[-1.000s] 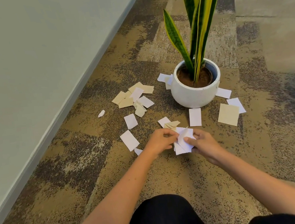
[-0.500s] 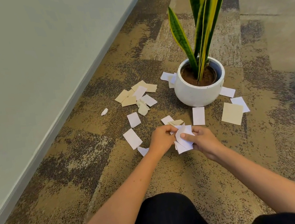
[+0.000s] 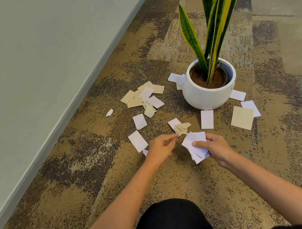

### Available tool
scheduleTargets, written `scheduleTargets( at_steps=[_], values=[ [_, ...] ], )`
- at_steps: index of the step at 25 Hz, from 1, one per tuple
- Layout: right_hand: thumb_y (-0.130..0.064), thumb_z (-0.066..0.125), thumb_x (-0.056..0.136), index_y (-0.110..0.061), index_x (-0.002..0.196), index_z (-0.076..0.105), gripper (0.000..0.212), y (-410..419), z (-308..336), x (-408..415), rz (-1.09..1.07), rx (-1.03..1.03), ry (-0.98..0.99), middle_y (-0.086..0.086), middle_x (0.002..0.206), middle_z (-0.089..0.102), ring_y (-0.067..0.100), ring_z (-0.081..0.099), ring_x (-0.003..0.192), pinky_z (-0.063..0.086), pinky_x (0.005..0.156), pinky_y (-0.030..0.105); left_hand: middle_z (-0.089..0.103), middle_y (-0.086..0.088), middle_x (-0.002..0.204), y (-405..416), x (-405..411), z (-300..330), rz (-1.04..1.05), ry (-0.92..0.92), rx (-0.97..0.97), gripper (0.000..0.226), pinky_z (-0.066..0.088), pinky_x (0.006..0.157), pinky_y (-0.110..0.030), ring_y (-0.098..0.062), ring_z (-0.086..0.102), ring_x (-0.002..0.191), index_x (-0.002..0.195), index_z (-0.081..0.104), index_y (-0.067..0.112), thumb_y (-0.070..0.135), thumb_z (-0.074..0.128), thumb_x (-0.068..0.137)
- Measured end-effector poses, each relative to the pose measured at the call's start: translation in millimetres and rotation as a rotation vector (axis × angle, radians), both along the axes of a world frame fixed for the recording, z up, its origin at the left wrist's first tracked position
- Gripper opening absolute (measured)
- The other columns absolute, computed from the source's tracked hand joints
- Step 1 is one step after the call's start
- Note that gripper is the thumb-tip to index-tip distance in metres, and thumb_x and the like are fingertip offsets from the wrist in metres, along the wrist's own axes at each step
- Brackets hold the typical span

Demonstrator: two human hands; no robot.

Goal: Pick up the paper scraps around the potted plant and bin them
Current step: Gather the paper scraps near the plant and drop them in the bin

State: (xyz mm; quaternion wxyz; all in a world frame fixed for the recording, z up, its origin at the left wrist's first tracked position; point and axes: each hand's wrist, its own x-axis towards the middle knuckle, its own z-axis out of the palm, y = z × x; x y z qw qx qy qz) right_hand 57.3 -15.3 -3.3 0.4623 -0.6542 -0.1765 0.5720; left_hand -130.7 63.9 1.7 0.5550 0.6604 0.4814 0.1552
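Scraps (image 3: 145, 98) litter carpet (image 3: 88, 171) around pot (image 3: 207, 96), near wall (image 3: 24, 53). Right hand (image 3: 216, 148) clamps white stack (image 3: 195, 145). Left hand (image 3: 161, 147) curled, pinching a scrap (image 3: 181, 128) edge.

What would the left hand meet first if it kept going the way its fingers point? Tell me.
Most likely the small beige scraps lying on a white scrap just beyond the left hand; its fingertips already seem to reach their near edge, though depth is unclear.
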Motion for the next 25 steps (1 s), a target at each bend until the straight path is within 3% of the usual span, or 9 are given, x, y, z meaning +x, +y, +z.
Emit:
scheduleTargets(
  at_steps=[2,4,7,10,13,16,20,23,25],
  values=[
    [0.000,0.072,0.077,-0.004,0.111,0.064,0.036,-4.4,-4.3,6.2,0.018,-0.026,-0.012,0.009,0.092,0.073,0.018,0.071,0.067,0.055,0.050,0.029,0.056,0.004,0.117,13.2,-19.0,-13.0,-0.107,0.336,0.251,0.040,0.053,0.092,-0.032,-0.015,0.058,0.103,0.130,0.055,0.026,0.016,0.057,0.092],
    [-0.001,0.072,0.077,-0.003,0.113,0.063,0.037,-10.6,-8.2,13.4,0.047,-0.053,-0.045,0.010,0.095,0.072,0.023,0.069,0.074,0.055,0.050,0.028,0.047,-0.002,0.125,25.3,-38.1,-24.6,-0.306,0.661,0.350,0.049,0.047,0.098,-0.040,-0.023,0.045,0.116,0.135,0.048,0.023,0.024,0.063,0.088],
    [-0.002,0.072,0.078,-0.002,0.115,0.062,0.039,-20.2,-14.1,22.9,0.042,-0.082,-0.057,0.011,0.096,0.071,0.025,0.068,0.077,0.055,0.051,0.029,0.046,-0.006,0.122,36.9,-55.4,-35.1,-0.477,0.827,0.329,0.044,0.047,0.091,-0.043,-0.027,0.043,0.115,0.122,0.052,0.017,0.027,0.070,0.082],
    [-0.001,0.071,0.078,-0.001,0.117,0.060,0.040,-25.8,-16.0,26.7,0.023,-0.098,-0.035,0.011,0.097,0.071,0.025,0.067,0.077,0.054,0.050,0.028,0.053,-0.004,0.102,38.0,-56.9,-37.4,-0.453,0.725,0.275,0.021,0.044,0.076,-0.032,-0.026,0.056,0.101,0.099,0.059,0.013,0.017,0.071,0.082],
    [-0.002,0.072,0.078,-0.003,0.117,0.060,0.041,-24.1,-13.9,23.8,0.002,-0.094,-0.024,0.009,0.097,0.071,0.024,0.068,0.079,0.055,0.055,0.030,0.059,0.002,0.093,35.5,-48.4,-25.3,-0.259,0.554,0.230,0.012,0.042,0.074,-0.027,-0.019,0.059,0.090,0.093,0.064,0.014,0.010,0.069,0.083],
    [-0.001,0.071,0.079,-0.006,0.115,0.061,0.038,-13.8,-7.7,17.2,-0.059,-0.058,-0.027,0.007,0.097,0.070,0.025,0.067,0.083,0.056,0.066,0.036,0.062,0.007,0.096,39.3,-26.0,6.5,-0.080,0.244,0.048,0.019,0.052,0.079,-0.027,-0.012,0.060,0.089,0.090,0.064,0.027,0.009,0.064,0.086],
    [0.003,0.070,0.079,-0.002,0.112,0.063,0.034,2.8,3.5,8.8,-0.121,-0.013,-0.064,0.012,0.098,0.069,0.029,0.066,0.086,0.055,0.076,0.041,0.067,0.014,0.070,38.2,16.8,46.0,-0.018,-0.177,-0.284,0.024,0.055,0.064,-0.020,-0.007,0.065,0.076,0.090,0.067,0.028,0.007,0.072,0.081],
    [0.004,0.067,0.080,-0.005,0.102,0.066,0.024,10.4,13.4,4.6,-0.074,0.027,-0.022,0.007,0.090,0.070,0.023,0.065,0.080,0.054,0.074,0.038,0.069,0.005,0.076,27.4,43.4,54.0,-0.059,-0.153,-0.297,0.023,0.049,0.056,-0.018,-0.008,0.063,0.070,0.094,0.067,0.019,0.006,0.074,0.078],
    [0.004,0.065,0.081,-0.013,0.090,0.068,0.019,13.0,18.4,3.4,-0.041,0.034,0.029,0.004,0.085,0.072,0.019,0.067,0.075,0.056,0.070,0.035,0.066,-0.001,0.078,21.0,54.1,52.7,-0.053,-0.089,-0.256,0.026,0.051,0.060,-0.024,-0.013,0.061,0.072,0.101,0.066,0.012,0.002,0.073,0.077]
  ],
)
